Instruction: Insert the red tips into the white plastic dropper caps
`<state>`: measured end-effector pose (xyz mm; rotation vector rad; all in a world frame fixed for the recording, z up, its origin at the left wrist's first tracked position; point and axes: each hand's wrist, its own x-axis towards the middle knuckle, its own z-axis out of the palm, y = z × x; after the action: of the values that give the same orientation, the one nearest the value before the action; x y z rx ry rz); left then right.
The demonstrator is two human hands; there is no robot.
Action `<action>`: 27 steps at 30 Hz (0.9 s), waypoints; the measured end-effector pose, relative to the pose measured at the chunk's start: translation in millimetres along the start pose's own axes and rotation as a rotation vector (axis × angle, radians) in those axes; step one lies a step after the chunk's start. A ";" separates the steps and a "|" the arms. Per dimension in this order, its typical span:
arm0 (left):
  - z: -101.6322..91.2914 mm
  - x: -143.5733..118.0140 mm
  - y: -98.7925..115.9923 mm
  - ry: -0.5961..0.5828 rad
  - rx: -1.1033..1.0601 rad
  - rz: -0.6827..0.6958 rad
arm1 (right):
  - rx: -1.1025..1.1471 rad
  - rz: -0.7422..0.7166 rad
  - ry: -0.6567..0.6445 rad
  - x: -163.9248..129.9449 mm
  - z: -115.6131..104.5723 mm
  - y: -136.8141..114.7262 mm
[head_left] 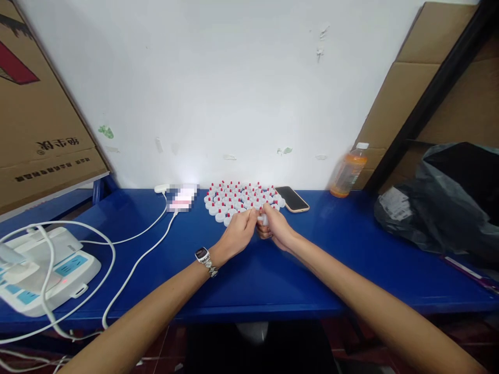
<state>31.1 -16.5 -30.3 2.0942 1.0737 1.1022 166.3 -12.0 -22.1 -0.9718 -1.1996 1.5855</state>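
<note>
Several small white round pieces with red tips (pixel 238 198) stand packed together on the blue table (pixel 335 259), near the wall. Just in front of that cluster, my left hand (pixel 240 230) and my right hand (pixel 274 226) meet. Together they pinch one small white piece (pixel 263 220) between their fingertips. A watch with a metal band sits on my left wrist (pixel 204 257).
A phone (pixel 292 199) lies face up right of the cluster, an orange drink bottle (pixel 348 171) beyond it. A black plastic bag (pixel 444 202) fills the right side. A white power strip (pixel 42 270) with cables and cardboard boxes (pixel 35 104) sit left.
</note>
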 end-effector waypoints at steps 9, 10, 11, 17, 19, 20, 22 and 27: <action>-0.7 2.1 -6.2 -0.020 0.006 -0.018 | 0.086 0.052 0.038 -0.2 5.0 1.4; -2.9 2.0 -5.3 -0.016 0.075 0.017 | 0.074 0.034 0.052 -0.9 5.6 1.8; -5.2 1.9 -4.3 -0.012 0.162 0.060 | 0.064 0.022 0.061 -2.0 6.2 2.1; -12.1 3.9 -5.7 -0.061 0.444 0.331 | 0.118 0.090 -0.046 -8.6 9.1 3.9; -10.2 4.8 -9.0 -0.042 0.376 0.297 | 0.135 0.103 -0.090 -8.6 9.5 5.4; -8.8 5.1 -10.6 -0.025 0.327 0.262 | 0.137 0.103 -0.098 -8.2 9.6 6.2; -5.7 5.1 -13.3 0.009 0.230 0.188 | 0.133 0.097 -0.095 -7.2 9.4 7.2; -0.5 4.0 -14.6 0.047 0.067 0.072 | 0.140 0.074 -0.050 -6.7 10.2 7.4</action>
<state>26.2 -5.2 -39.1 2.1840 1.0785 1.1706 157.2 -22.1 -26.6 -0.8996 -1.0808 1.7364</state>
